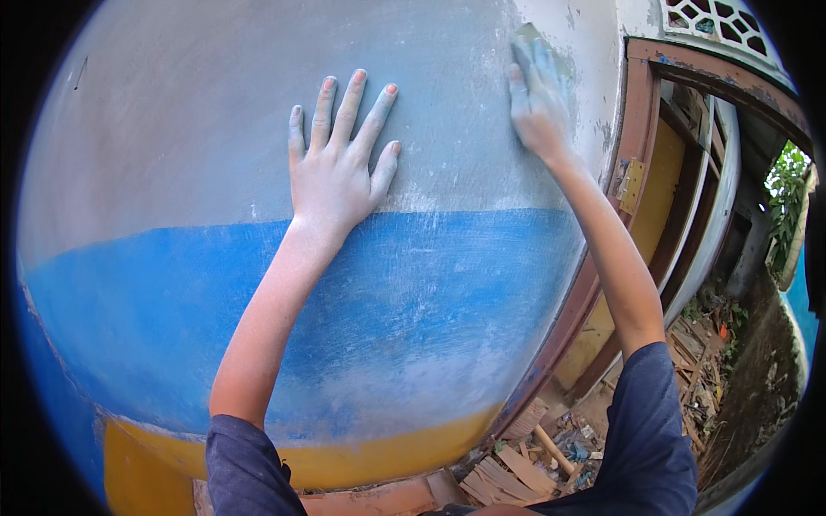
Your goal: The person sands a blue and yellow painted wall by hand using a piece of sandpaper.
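A painted wall [439, 148] fills most of the view, grey above, blue in the middle and yellow at the bottom. Flat against its grey part lies my left hand [339, 155], fingers spread and holding nothing. Higher up at the right, my right hand [539, 97] presses a piece of sandpaper [561, 61] to the wall, near the whitish strip by the door frame. The sheet's edges show past the fingertips; the rest is under the hand. Pale dust coats both hands.
Right of the wall stands a brown wooden door frame [635, 116] with a brass-coloured hinge [632, 187]. Above it is a white ventilation block [716, 26]. Broken boards [510, 477] and rubbish lie on the ground at the lower right, beside a low mossy wall [755, 380].
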The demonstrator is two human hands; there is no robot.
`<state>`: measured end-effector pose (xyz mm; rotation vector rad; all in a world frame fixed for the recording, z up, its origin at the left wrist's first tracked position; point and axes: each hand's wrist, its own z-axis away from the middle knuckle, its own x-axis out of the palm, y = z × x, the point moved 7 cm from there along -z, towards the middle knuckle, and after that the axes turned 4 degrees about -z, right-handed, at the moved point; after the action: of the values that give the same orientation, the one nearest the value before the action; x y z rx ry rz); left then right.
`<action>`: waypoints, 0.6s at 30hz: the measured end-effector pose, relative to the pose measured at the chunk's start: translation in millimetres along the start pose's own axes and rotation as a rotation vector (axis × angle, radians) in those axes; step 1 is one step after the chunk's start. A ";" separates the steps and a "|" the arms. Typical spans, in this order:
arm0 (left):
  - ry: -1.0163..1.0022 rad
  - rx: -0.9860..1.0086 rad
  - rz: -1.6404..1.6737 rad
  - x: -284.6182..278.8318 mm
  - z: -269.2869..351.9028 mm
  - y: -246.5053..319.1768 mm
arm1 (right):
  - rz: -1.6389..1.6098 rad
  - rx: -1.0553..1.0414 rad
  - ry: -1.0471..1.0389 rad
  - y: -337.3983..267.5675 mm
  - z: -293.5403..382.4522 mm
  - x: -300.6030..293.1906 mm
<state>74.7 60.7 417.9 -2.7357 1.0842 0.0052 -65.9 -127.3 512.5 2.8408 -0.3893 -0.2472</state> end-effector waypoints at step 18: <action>-0.119 -0.167 0.078 15.0 174.2 -13.0 | 0.235 -0.169 0.206 -80.0 -11.5 43.9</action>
<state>106.6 92.0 248.4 -2.7931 1.2054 0.2788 -2.7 -62.7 495.3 2.5926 -0.6194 0.0558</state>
